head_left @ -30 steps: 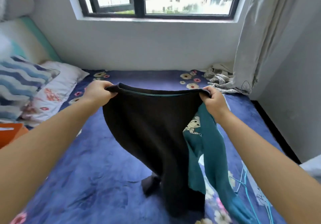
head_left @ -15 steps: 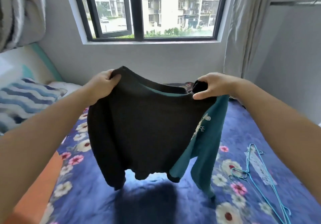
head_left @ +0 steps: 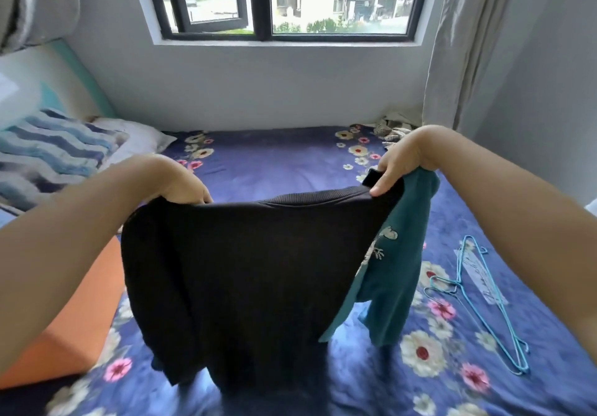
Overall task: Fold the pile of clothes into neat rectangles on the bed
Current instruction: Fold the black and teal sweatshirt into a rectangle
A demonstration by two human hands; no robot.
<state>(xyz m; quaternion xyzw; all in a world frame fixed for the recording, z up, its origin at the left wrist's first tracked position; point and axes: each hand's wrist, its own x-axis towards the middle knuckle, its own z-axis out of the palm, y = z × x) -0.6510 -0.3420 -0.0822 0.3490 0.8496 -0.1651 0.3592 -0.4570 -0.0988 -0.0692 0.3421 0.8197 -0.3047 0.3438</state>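
Note:
A black sweater (head_left: pixel 245 280) hangs spread out in the air above the bed (head_left: pixel 284 163), its ribbed top edge stretched between my hands. My left hand (head_left: pixel 181 179) grips its top left corner. At the top right corner my right hand (head_left: pixel 400 160) pinches the sweater together with a teal garment (head_left: pixel 397 273) that has a pale print and dangles beside it. The hems of both hang just above the blue floral bedspread.
Blue wire hangers (head_left: pixel 484 299) and a paper tag lie on the bed at right. An orange box (head_left: pixel 64 325) sits at the left, with a striped pillow (head_left: pixel 45 154) behind it. Crumpled clothes (head_left: pixel 391 129) lie in the far right corner under the curtain.
The sweater was raised off the bed, then brought lower again. My hands moved further apart, stretching the top edge flat. The view tilted back down.

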